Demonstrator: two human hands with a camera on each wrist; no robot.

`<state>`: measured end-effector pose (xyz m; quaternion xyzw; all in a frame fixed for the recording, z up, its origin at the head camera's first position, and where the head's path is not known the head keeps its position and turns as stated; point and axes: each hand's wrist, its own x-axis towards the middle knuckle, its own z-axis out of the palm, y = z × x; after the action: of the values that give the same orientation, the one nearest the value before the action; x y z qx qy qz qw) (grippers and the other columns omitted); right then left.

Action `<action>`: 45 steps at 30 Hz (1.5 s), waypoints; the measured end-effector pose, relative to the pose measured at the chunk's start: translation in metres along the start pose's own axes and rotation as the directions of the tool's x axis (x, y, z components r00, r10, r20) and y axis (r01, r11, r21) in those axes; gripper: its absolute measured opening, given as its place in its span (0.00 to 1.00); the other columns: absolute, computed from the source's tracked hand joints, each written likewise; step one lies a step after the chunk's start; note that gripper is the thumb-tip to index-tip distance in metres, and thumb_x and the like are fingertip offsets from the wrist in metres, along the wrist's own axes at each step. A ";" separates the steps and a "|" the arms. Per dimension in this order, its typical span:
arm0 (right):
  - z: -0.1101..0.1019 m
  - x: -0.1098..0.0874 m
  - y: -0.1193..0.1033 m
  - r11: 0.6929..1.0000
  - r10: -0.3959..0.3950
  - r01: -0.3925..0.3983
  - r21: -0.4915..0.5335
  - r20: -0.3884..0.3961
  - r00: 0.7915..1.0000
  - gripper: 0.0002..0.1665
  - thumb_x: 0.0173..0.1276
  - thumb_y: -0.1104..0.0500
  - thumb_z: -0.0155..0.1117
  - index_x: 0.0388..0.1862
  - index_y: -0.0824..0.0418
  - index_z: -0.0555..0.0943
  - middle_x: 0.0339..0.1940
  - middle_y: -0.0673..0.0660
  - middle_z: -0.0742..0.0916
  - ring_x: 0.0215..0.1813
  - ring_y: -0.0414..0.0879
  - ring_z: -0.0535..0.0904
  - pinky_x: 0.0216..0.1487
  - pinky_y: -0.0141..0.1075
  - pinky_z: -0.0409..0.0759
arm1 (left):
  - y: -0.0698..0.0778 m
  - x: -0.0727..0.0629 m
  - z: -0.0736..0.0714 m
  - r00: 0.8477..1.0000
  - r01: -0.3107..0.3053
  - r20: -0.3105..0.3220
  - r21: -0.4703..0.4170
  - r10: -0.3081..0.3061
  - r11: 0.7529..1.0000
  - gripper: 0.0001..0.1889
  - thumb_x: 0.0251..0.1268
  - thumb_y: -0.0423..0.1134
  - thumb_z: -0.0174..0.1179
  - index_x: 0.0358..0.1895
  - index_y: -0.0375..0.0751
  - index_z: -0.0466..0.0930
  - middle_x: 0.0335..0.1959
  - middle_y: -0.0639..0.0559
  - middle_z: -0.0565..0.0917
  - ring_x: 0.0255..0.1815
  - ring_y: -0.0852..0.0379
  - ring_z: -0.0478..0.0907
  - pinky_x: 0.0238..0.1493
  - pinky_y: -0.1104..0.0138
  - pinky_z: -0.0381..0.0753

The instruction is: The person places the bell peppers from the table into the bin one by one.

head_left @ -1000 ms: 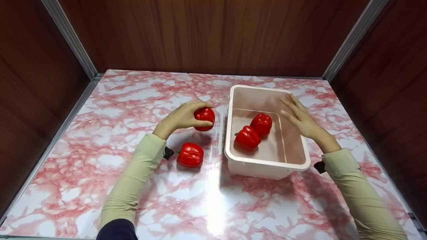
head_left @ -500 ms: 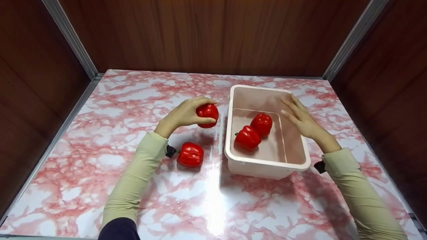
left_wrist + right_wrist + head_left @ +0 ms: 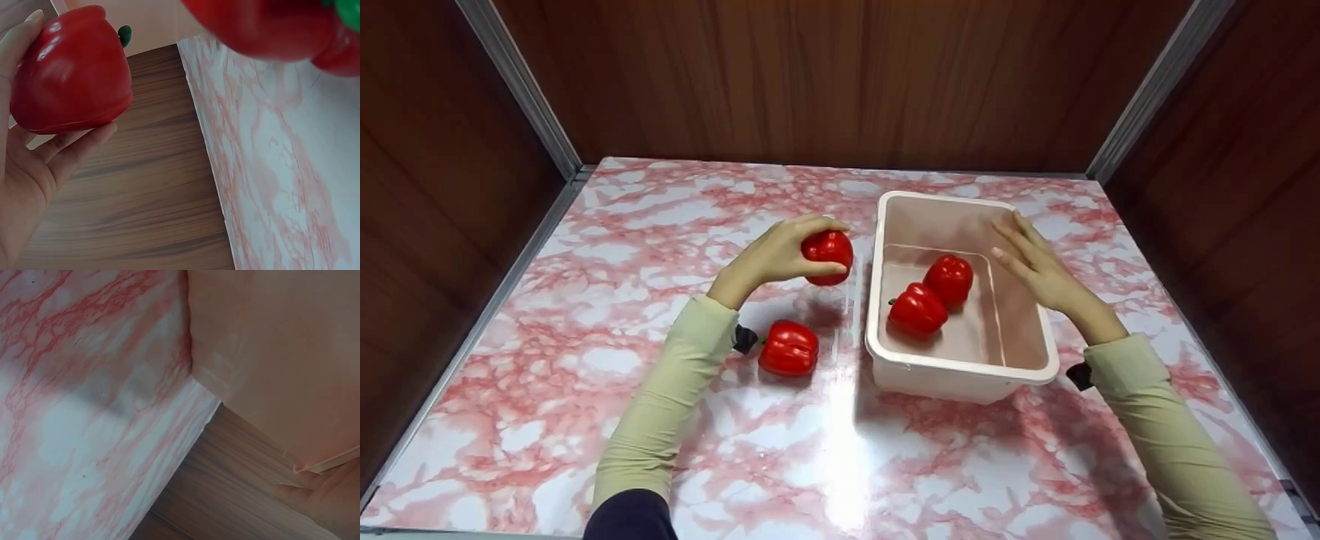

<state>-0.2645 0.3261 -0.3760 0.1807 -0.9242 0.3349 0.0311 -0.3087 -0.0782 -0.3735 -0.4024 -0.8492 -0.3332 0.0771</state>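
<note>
Holding one red pepper [image 3: 834, 248], left hand [image 3: 778, 257]; right hand [image 3: 1041, 275], straight-fingered at pale tub [image 3: 937, 381]: we should grip gently and steady the tub.

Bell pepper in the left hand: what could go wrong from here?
Slip: the left hand holds the glossy red bell pepper above the table; it might slide out.
Snag: the rectangular bin stands beside it; a low sideways move could clip its rim.
Bump: two red bell peppers lie in the bin; a dropped one could knock them.

White glare [image 3: 844, 465] streaks the tabletop [image 3: 757, 457], while the wooden back wall [image 3: 825, 82] looks dim.
</note>
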 end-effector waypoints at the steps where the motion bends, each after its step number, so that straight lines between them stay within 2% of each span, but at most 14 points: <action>1: 0.000 0.000 0.000 1.000 0.000 0.000 0.000 0.000 1.000 0.33 0.72 0.46 0.48 0.73 0.52 0.57 0.76 0.61 0.45 0.75 0.60 0.36 0.66 0.66 0.36 | 0.000 0.000 0.000 1.000 -0.001 -0.002 -0.003 0.001 1.000 0.29 0.49 0.59 0.65 0.57 0.56 0.75 0.53 0.55 0.78 0.49 0.57 0.76 0.47 0.60 0.79; 9: 0.000 0.000 0.000 1.000 0.002 -0.002 -0.009 0.003 1.000 0.33 0.72 0.46 0.48 0.73 0.52 0.57 0.76 0.59 0.45 0.75 0.61 0.37 0.66 0.65 0.37 | 0.004 0.004 -0.002 1.000 0.014 -0.011 -0.014 -0.014 1.000 0.30 0.48 0.60 0.65 0.58 0.59 0.74 0.55 0.56 0.77 0.51 0.57 0.76 0.48 0.59 0.79; 17: 0.001 0.000 0.000 1.000 -0.004 0.004 -0.004 -0.004 1.000 0.33 0.72 0.47 0.48 0.73 0.52 0.58 0.76 0.60 0.46 0.75 0.61 0.38 0.66 0.66 0.38 | 0.006 0.005 -0.003 1.000 -0.007 -0.025 -0.007 0.007 1.000 0.31 0.48 0.61 0.65 0.58 0.56 0.75 0.54 0.54 0.77 0.50 0.56 0.76 0.47 0.59 0.79; 22: 0.001 0.000 0.001 1.000 -0.005 0.005 -0.002 -0.008 1.000 0.33 0.72 0.47 0.49 0.73 0.51 0.57 0.76 0.59 0.46 0.75 0.61 0.38 0.66 0.66 0.38 | 0.008 0.005 -0.003 1.000 -0.001 -0.029 -0.006 0.001 1.000 0.30 0.48 0.61 0.65 0.58 0.58 0.74 0.54 0.55 0.77 0.50 0.58 0.76 0.46 0.61 0.79; 31: 0.001 0.000 0.002 1.000 -0.009 0.009 -0.004 -0.008 1.000 0.33 0.72 0.47 0.48 0.72 0.52 0.58 0.76 0.62 0.46 0.75 0.62 0.38 0.66 0.66 0.38 | 0.012 0.008 -0.005 0.998 -0.034 -0.046 -0.025 0.032 0.999 0.29 0.49 0.59 0.65 0.57 0.58 0.75 0.54 0.57 0.78 0.52 0.60 0.74 0.49 0.62 0.78; 39: 0.000 0.000 0.003 1.000 0.015 -0.015 -0.002 -0.012 1.000 0.33 0.71 0.45 0.49 0.72 0.51 0.58 0.76 0.57 0.45 0.74 0.61 0.37 0.66 0.65 0.38 | 0.015 0.011 -0.005 0.997 -0.054 -0.055 -0.046 0.051 0.998 0.29 0.50 0.58 0.65 0.58 0.59 0.75 0.54 0.57 0.78 0.53 0.59 0.74 0.49 0.61 0.78; 45: 0.001 0.001 0.003 1.000 0.001 -0.001 -0.008 -0.010 1.000 0.33 0.71 0.45 0.48 0.72 0.53 0.58 0.76 0.58 0.45 0.74 0.64 0.37 0.65 0.67 0.37 | 0.017 0.012 -0.006 0.998 -0.045 -0.054 -0.047 0.043 0.998 0.29 0.50 0.58 0.65 0.58 0.58 0.74 0.53 0.58 0.78 0.52 0.61 0.74 0.48 0.64 0.78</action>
<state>-0.2665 0.3272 -0.3780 0.1783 -0.9255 0.3323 0.0364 -0.3050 -0.0666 -0.3555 -0.4137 -0.8295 -0.3624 0.0973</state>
